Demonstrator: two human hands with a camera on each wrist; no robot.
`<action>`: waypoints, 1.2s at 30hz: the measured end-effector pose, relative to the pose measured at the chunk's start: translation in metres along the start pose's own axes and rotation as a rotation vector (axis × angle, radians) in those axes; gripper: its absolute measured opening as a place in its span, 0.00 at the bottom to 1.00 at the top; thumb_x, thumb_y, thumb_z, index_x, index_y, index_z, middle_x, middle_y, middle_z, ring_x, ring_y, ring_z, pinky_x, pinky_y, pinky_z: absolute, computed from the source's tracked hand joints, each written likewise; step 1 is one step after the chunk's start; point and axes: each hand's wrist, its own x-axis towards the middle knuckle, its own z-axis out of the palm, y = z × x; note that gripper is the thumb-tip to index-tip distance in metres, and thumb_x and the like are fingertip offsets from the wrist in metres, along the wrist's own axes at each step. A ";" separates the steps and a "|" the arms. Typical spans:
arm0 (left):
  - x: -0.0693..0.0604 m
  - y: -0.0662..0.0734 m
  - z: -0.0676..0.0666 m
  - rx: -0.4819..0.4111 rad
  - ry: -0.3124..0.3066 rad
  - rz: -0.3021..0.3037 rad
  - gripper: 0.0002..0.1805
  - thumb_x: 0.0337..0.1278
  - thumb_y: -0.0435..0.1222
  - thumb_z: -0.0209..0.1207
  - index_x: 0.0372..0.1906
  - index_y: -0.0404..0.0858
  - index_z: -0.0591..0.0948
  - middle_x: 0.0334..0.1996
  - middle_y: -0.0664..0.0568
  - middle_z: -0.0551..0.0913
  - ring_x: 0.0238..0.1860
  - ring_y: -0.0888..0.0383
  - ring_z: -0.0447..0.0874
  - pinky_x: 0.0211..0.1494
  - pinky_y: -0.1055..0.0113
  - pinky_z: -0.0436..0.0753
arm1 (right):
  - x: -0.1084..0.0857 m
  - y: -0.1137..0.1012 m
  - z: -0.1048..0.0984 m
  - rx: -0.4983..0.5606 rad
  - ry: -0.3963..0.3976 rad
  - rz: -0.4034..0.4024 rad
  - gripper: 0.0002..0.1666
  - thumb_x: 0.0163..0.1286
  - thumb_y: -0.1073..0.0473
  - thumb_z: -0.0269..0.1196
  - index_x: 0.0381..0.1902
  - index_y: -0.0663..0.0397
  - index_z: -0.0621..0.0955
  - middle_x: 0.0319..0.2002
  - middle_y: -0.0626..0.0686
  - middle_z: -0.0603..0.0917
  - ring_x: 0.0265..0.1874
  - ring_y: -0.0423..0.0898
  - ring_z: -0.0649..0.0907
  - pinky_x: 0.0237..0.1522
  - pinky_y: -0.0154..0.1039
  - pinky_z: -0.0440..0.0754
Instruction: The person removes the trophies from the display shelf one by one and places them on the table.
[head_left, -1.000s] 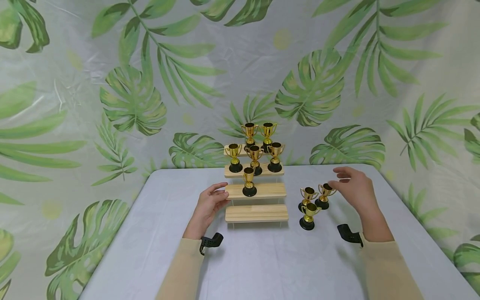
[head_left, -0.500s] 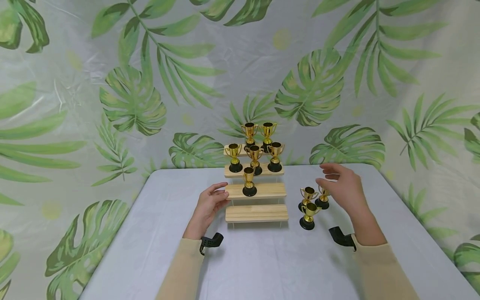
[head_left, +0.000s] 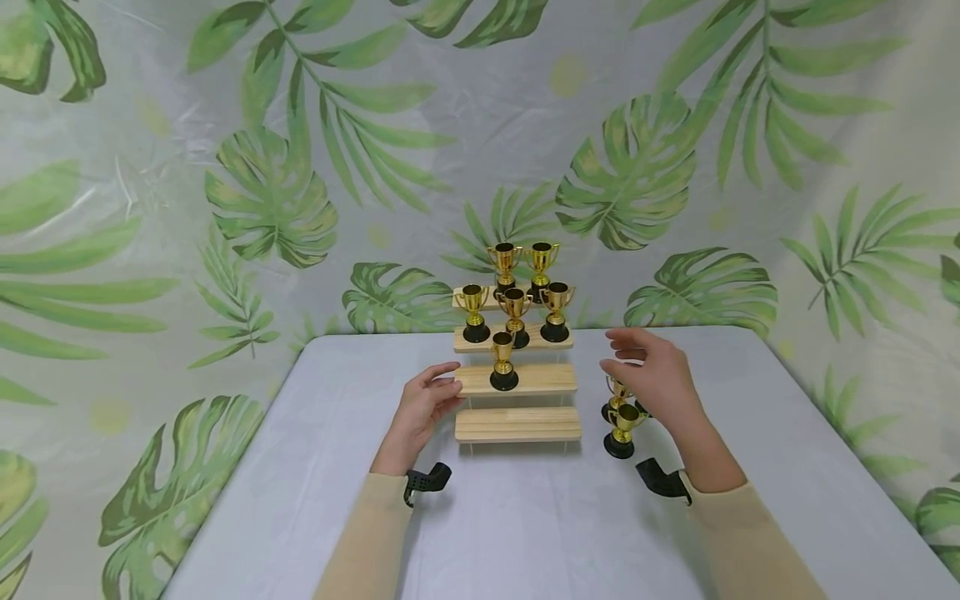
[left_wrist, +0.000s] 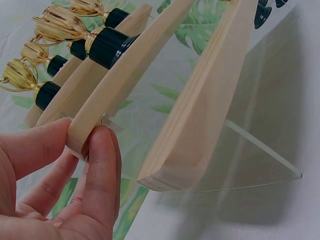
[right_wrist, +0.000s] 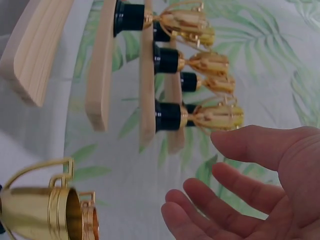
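Observation:
My left hand (head_left: 420,410) pinches the left end of a wooden step (left_wrist: 95,112) on a tiered display stand (head_left: 517,425), thumb on one face and fingers on the other. One small gold trophy cup (head_left: 503,358) with a black base stands on that step. Several more trophies (head_left: 514,310) stand on the two higher steps; the lowest step bears none. My right hand (head_left: 656,375) hovers over the trophies on the table, fingers parted and holding nothing. One gold trophy (head_left: 622,429) shows in front of it, another (head_left: 617,396) is partly covered, and a third is mostly hidden.
A white cloth covers the table (head_left: 510,533). Behind it hangs a leaf-patterned curtain (head_left: 480,125). Thin clear supports (left_wrist: 260,145) hold up the stand's steps.
My right hand has moved left across the loose trophies towards the stand, covering the back right one. My left hand keeps its grip on the step. The view has shifted slightly.

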 end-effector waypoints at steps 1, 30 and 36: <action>0.000 0.000 0.000 0.001 -0.002 -0.001 0.27 0.61 0.26 0.65 0.66 0.33 0.77 0.39 0.46 0.81 0.37 0.54 0.85 0.47 0.62 0.87 | 0.001 -0.002 0.002 0.003 -0.005 -0.004 0.27 0.67 0.56 0.71 0.63 0.50 0.79 0.55 0.59 0.83 0.54 0.59 0.83 0.48 0.56 0.86; 0.002 -0.002 0.000 0.008 -0.006 0.008 0.26 0.62 0.25 0.64 0.66 0.33 0.77 0.40 0.45 0.81 0.40 0.50 0.85 0.47 0.62 0.88 | 0.012 -0.045 0.047 0.157 -0.108 -0.059 0.28 0.66 0.57 0.72 0.63 0.49 0.79 0.52 0.53 0.83 0.52 0.53 0.84 0.52 0.50 0.85; 0.001 -0.001 0.000 0.008 0.001 0.004 0.26 0.61 0.26 0.65 0.65 0.34 0.78 0.40 0.45 0.81 0.38 0.52 0.85 0.47 0.61 0.87 | 0.019 -0.049 0.056 0.182 -0.116 -0.054 0.26 0.65 0.57 0.72 0.61 0.45 0.81 0.51 0.51 0.83 0.50 0.50 0.84 0.47 0.48 0.86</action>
